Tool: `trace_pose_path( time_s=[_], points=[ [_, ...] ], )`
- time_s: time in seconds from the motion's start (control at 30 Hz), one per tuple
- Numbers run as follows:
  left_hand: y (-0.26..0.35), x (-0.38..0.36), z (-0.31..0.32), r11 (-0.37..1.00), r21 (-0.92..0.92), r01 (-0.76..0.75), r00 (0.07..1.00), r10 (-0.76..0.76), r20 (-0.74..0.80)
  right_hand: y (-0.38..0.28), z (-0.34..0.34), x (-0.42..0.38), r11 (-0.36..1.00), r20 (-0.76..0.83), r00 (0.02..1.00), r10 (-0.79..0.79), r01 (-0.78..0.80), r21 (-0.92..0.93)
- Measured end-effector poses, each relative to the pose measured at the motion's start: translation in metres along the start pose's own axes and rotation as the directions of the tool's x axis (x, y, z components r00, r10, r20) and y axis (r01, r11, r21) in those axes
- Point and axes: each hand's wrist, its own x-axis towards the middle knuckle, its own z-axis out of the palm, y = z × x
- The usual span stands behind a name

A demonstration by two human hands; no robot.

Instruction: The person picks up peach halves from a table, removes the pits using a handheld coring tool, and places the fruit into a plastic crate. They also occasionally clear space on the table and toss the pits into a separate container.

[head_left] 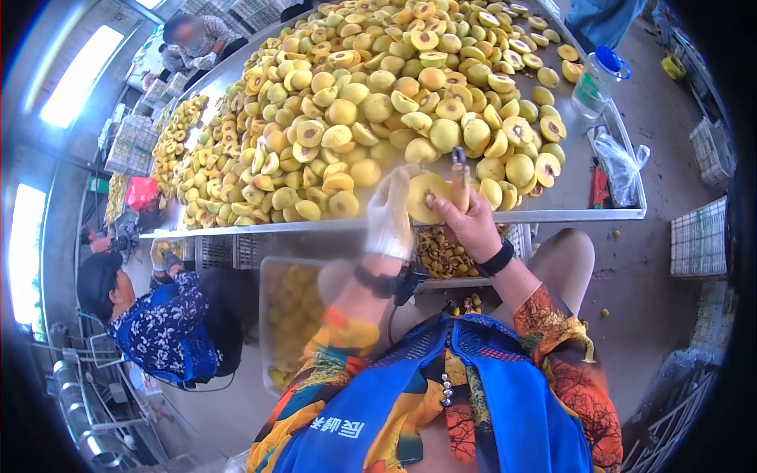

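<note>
My left hand point(391, 214), in a white glove, is closed on a yellow halved fruit point(424, 195) whose cut face and brown centre show. Just right of it, my bare right hand point(473, 225) has its thumb against the fruit's edge and its fingers wrapped round a small tool point(460, 175) with a dark tip pointing up. Both hands are over the front edge of the metal table point(394, 224). A big heap of halved yellow-green fruit point(339, 110) lies beyond them. Below my hands a crate of fruit pieces and pits point(451, 254) is partly hidden by my wrists.
A bin of yellow fruit point(293, 315) stands left of my knees. A co-worker point(169, 323) sits at the left, another person point(201, 43) at the far left. A blue-lidded jug point(597, 83), a plastic bag point(617, 169) and a red-handled tool point(599, 187) lie at the table's right.
</note>
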Motion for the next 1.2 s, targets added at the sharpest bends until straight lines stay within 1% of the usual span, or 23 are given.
trace_pose_path(
  time_s=[0.07, 0.1, 0.2, 0.27, 0.3, 0.4, 0.43, 0.53, 0.63, 0.7, 0.77, 0.8, 0.83, 0.87, 0.9, 0.93, 0.97, 1.0, 1.03, 1.07, 1.1, 1.17, 1.2],
  points=[
    [-0.011, -0.002, -0.006, 0.977, -0.206, 0.046, 0.993, -0.022, 0.118, 0.003, 0.006, -0.001, 0.988, 0.004, 1.000, 0.021, -0.022, 0.156],
    [-0.008, -0.009, 0.001, 0.981, -0.174, 0.088, 0.991, -0.069, 0.112, 0.008, 0.007, -0.001, 0.987, -0.019, 0.999, 0.030, -0.027, 0.156],
    [-0.029, -0.007, 0.001, 0.973, -0.180, 0.144, 0.987, -0.155, -0.045, 0.027, 0.009, 0.000, 0.996, -0.126, 0.989, -0.075, 0.067, -0.065],
    [-0.027, -0.001, 0.000, 0.978, -0.172, 0.118, 0.980, -0.142, -0.138, 0.052, 0.005, 0.005, 0.846, -0.188, 0.931, -0.314, 0.185, -0.500],
    [-0.024, 0.001, -0.001, 0.980, -0.165, 0.108, 0.973, -0.138, -0.183, 0.032, 0.006, -0.005, 0.839, -0.191, 0.954, -0.229, 0.095, -0.536],
    [-0.013, 0.005, -0.003, 0.980, -0.175, 0.096, 0.977, -0.127, -0.172, 0.029, -0.005, -0.013, 0.631, -0.032, 0.937, -0.349, 0.210, -0.747],
    [-0.015, 0.009, -0.003, 0.988, -0.124, 0.090, 0.976, -0.112, -0.186, 0.029, -0.007, -0.016, 0.653, -0.027, 0.948, -0.317, 0.197, -0.731],
    [-0.001, 0.009, -0.006, 0.973, 0.158, 0.170, 0.985, -0.168, -0.023, 0.020, -0.012, -0.018, 0.699, -0.108, 0.974, -0.199, 0.063, -0.713],
    [0.028, 0.001, 0.004, 0.882, 0.360, 0.305, 0.911, -0.380, 0.158, 0.022, -0.031, -0.004, 0.822, -0.095, 0.973, -0.209, 0.123, -0.556],
    [-0.005, 0.023, -0.021, 0.818, 0.575, 0.022, 0.893, -0.275, 0.357, 0.028, -0.037, 0.003, 0.786, 0.080, 0.973, -0.216, 0.222, -0.577],
    [0.020, 0.022, 0.000, 0.701, 0.677, 0.222, 0.817, -0.513, 0.263, 0.017, -0.031, 0.002, 0.760, 0.187, 0.962, -0.200, 0.273, -0.590],
    [0.020, 0.022, 0.003, 0.796, 0.571, 0.203, 0.842, -0.439, 0.312, 0.009, -0.025, -0.001, 0.758, 0.204, 0.962, -0.182, 0.269, -0.594],
    [0.017, 0.022, 0.002, 0.871, 0.454, 0.185, 0.864, -0.364, 0.348, 0.012, -0.024, 0.000, 0.656, 0.165, 0.924, -0.344, 0.362, -0.663],
    [0.015, 0.019, 0.001, 0.929, 0.332, 0.167, 0.883, -0.291, 0.368, 0.008, -0.020, 0.003, 0.833, 0.004, 0.958, -0.288, 0.252, -0.493],
    [0.018, 0.012, 0.004, 0.981, 0.106, 0.162, 0.929, -0.187, 0.319, 0.003, -0.016, 0.006, 0.952, -0.137, 0.973, -0.184, 0.141, -0.273],
    [0.013, 0.010, 0.009, 0.992, 0.106, 0.069, 0.954, -0.097, 0.283, -0.001, -0.010, 0.007, 0.999, -0.242, 0.969, -0.038, 0.034, -0.020],
    [0.004, 0.005, 0.016, 0.993, 0.112, -0.018, 0.971, -0.010, 0.240, -0.009, 0.000, 0.010, 0.973, -0.266, 0.962, 0.061, 0.002, 0.230],
    [-0.005, 0.000, 0.021, 0.987, 0.125, -0.103, 0.979, 0.078, 0.190, -0.001, 0.004, 0.013, 0.933, -0.278, 0.954, 0.108, 0.000, 0.359],
    [-0.010, -0.005, 0.022, 0.972, 0.143, -0.189, 0.976, 0.170, 0.137, 0.008, 0.010, 0.012, 0.965, -0.282, 0.958, 0.049, 0.028, 0.261],
    [-0.010, -0.006, 0.020, 0.984, 0.134, -0.118, 0.993, 0.114, 0.041, 0.016, 0.016, 0.012, 0.985, -0.275, 0.961, -0.019, 0.065, 0.160],
    [-0.007, -0.001, 0.019, 0.992, 0.116, -0.051, 0.997, 0.057, -0.049, 0.024, 0.018, 0.011, 0.987, -0.256, 0.955, -0.150, 0.130, -0.094],
    [0.003, 0.001, 0.015, 0.995, 0.012, 0.096, 0.973, -0.092, -0.214, 0.039, 0.016, -0.003, 0.792, -0.126, 0.917, -0.379, 0.251, -0.557],
    [0.002, -0.002, 0.010, 0.998, -0.042, 0.040, 0.977, -0.048, -0.208, 0.032, 0.014, -0.010, 0.793, -0.104, 0.949, -0.297, 0.185, -0.580]
  ],
)
